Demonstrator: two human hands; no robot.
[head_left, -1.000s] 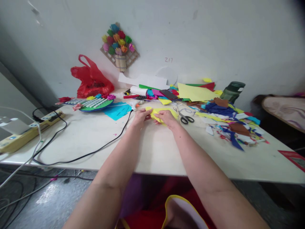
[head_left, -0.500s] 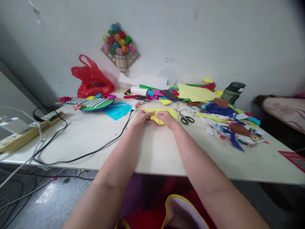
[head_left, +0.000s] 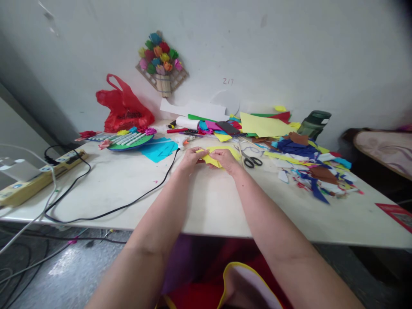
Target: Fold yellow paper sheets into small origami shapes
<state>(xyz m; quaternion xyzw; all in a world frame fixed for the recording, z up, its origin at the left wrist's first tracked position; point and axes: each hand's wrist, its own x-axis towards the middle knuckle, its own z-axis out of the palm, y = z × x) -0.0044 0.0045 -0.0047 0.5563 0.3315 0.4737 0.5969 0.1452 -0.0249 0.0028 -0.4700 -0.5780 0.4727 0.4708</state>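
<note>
Both hands pinch one yellow paper piece [head_left: 213,159] over the desk [head_left: 206,201].
Left hand [head_left: 190,159] and right hand [head_left: 225,159] grip it close together; scissors [head_left: 250,159] lie just beside.

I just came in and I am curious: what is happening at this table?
A person sits at a pale table and works a piece of yellow paper with both bare hands. The left hand pinches its left side and the right hand presses its right side, low over the tabletop. Scissors lie just right of the hands, unused. Beyond them spreads a heap of coloured paper scraps. A black cable crosses the table to the left.
</note>
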